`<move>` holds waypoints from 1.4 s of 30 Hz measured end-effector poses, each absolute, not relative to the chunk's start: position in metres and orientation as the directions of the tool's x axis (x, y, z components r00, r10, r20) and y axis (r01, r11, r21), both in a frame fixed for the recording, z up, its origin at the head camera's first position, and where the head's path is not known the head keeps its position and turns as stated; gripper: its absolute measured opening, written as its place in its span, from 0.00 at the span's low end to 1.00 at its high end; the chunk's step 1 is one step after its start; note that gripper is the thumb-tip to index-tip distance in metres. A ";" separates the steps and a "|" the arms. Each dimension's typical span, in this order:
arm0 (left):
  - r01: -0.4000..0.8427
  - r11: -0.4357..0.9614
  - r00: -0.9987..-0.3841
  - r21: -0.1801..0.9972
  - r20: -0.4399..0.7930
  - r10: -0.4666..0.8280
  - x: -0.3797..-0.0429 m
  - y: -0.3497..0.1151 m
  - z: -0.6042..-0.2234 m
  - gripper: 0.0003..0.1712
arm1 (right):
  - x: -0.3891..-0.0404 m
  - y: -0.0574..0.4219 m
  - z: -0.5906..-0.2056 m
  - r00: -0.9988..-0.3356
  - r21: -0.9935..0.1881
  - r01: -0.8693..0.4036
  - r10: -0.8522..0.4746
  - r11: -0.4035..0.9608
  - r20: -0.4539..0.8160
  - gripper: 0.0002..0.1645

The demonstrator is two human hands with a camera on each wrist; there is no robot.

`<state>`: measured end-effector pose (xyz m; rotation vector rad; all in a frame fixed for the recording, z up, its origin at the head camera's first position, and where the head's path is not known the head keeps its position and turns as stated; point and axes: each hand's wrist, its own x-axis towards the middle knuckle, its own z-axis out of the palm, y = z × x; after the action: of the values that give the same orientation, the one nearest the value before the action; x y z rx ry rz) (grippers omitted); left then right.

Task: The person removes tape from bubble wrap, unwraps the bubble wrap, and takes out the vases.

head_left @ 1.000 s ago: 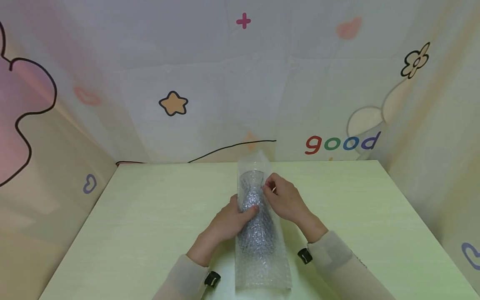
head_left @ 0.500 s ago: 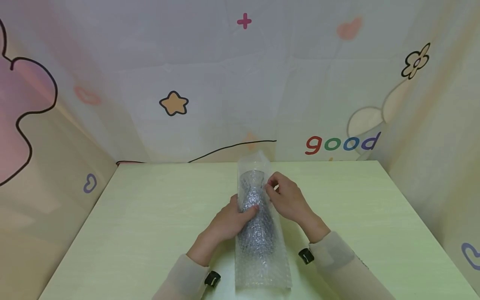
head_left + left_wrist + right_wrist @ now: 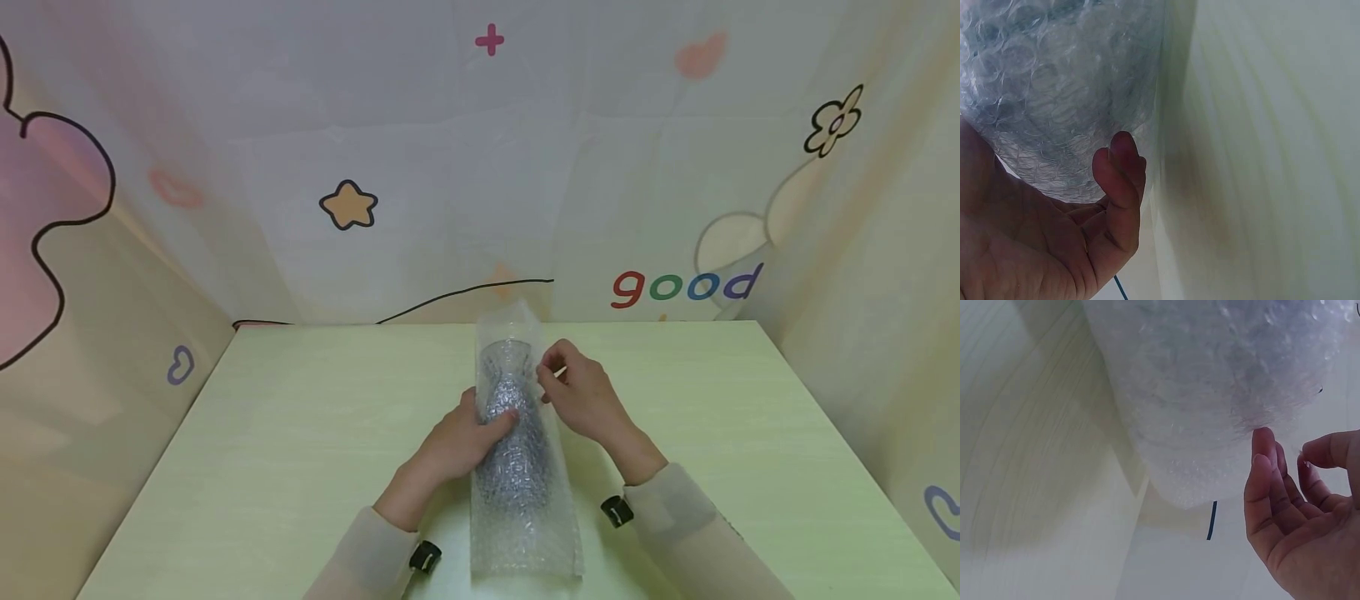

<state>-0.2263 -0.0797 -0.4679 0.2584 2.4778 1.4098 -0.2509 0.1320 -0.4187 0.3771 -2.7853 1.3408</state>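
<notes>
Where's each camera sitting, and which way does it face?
Head: worn on the head, facing forward and down at bubble wrap, table and curtain; left hand, right hand and sleeves show.
Left wrist: worn there, facing the bubble wrap; only the left hand shows.
Right wrist: likewise, facing its other side; only the right hand shows.
The wrist views share bubble wrap and table.

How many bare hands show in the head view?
2: the left hand grips the left side of the long, clear bubble-wrapped bundle; the right hand is beside its upper right edge. The left hand is partly hidden.
</notes>
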 end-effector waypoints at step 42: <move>0.089 0.632 -0.967 0.770 -0.086 0.241 -0.227 -0.078 -0.466 0.48 | -0.251 0.141 -0.418 -0.970 -0.797 -0.233 -0.191 0.557 0.150 0.09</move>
<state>-0.2273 -0.0777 -0.4656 0.2725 2.6717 1.2448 -0.2508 0.1412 -0.4181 0.3720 -2.7310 1.4086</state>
